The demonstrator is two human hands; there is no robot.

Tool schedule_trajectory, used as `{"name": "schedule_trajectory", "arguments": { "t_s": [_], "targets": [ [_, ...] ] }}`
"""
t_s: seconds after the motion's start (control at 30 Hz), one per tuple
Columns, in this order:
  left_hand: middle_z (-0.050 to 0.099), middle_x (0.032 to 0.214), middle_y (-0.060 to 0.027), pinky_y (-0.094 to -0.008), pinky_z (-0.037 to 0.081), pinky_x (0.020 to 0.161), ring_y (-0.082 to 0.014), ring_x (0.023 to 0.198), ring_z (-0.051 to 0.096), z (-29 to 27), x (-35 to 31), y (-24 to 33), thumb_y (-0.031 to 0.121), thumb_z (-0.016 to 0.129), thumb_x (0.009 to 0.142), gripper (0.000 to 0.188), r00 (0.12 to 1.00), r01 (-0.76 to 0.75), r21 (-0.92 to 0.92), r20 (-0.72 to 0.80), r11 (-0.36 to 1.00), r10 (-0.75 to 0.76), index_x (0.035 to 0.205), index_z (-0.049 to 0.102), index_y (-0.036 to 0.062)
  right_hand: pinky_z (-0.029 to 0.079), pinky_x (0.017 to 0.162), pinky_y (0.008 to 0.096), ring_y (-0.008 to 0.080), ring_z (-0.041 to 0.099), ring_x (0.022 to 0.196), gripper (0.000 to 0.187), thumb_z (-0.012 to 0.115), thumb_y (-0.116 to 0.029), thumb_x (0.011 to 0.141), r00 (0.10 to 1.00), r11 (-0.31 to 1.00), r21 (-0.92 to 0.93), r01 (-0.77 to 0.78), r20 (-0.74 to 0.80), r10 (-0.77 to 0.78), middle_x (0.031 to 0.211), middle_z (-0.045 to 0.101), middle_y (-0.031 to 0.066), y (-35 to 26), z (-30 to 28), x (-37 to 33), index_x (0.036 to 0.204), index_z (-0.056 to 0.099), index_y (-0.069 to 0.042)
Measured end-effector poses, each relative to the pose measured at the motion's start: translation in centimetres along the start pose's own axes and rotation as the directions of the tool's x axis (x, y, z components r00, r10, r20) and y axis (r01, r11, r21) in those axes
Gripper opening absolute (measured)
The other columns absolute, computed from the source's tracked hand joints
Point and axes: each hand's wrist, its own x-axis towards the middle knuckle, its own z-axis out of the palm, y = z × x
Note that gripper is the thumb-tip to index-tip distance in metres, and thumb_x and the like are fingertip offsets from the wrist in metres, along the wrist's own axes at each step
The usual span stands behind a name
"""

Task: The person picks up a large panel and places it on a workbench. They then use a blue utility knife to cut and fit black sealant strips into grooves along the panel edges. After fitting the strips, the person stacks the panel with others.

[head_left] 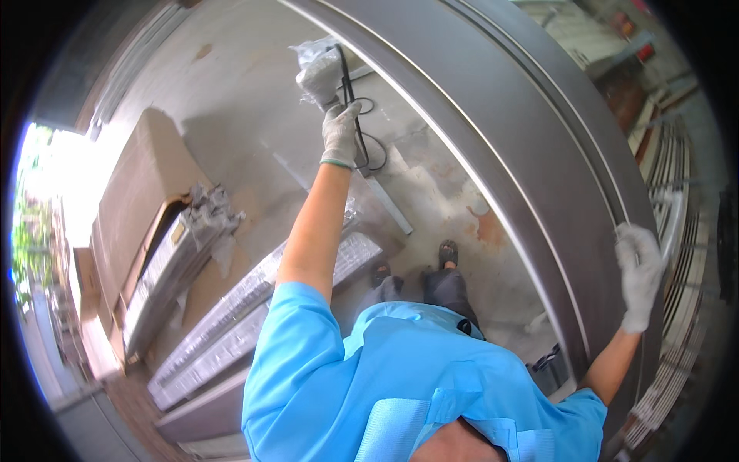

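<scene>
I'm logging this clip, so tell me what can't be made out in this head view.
- Left hand: glove hides how it grips the black cord.
- Plastic-wrapped bundle: wrap hides the contents.
- Right hand: fingers wrap behind the grey metal frame, hidden.
- Feet: mostly hidden behind the blue shirt.

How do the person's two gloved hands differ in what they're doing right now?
The left hand is raised on an outstretched arm and grips a thin black strip; the right hand rests on the edge of the wide grey metal frame. The left hand is out over the concrete floor, near a bundle of clear plastic wrap; the right hand is beside curved metal bars. Both wear pale work gloves.
</scene>
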Motion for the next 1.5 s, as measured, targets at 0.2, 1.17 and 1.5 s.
{"name": "schedule_trajectory", "arguments": {
  "t_s": [0.2,1.17,1.5],
  "targets": [
    [0.050,0.148,-0.0159,-0.0362,0.036,0.113,-0.0306,0.137,0.048,0.8,5.8,-2.2,0.026,0.084,0.083,0.087,0.967,-0.054,0.142,0.256,0.988,0.016,0.154,0.039,0.0040,0.054,0.080,0.0310,0.0196,0.071,0.088,0.024,0.068,-0.017,0.093,0.619,0.562,0.370,-0.740,0.701,0.354,0.093,0.074,0.0130,-1.7,13.4,-19.0,0.108,0.073,0.001],
    [0.059,0.135,-0.0165,-0.0487,0.047,0.101,-0.0337,0.123,0.058,10.6,-36.6,-0.4,0.044,0.057,0.099,0.052,-0.545,-0.597,0.249,0.572,0.763,-0.613,0.136,0.057,0.0073,0.051,0.073,0.0475,0.0379,0.066,0.080,0.037,0.057,-0.043,0.102,0.937,0.841,0.470,-0.268,-0.075,0.341,0.094,0.069,0.0203,2.6,10.6,-33.0,0.102,0.071,-0.009],
    [0.073,0.099,-0.0189,-0.0369,0.053,0.075,-0.0256,0.086,0.071,17.1,-61.7,1.0,0.016,0.065,0.097,0.044,-0.687,-0.555,-0.552,0.726,0.623,0.031,0.138,0.059,0.0024,0.054,0.072,0.0451,0.0327,0.067,0.087,0.029,0.071,-0.040,0.086,0.764,0.870,-0.049,-0.490,-0.504,0.402,0.088,0.068,0.0070,5.5,-1.3,-45.9,0.107,0.073,-0.019]
  ]
}}
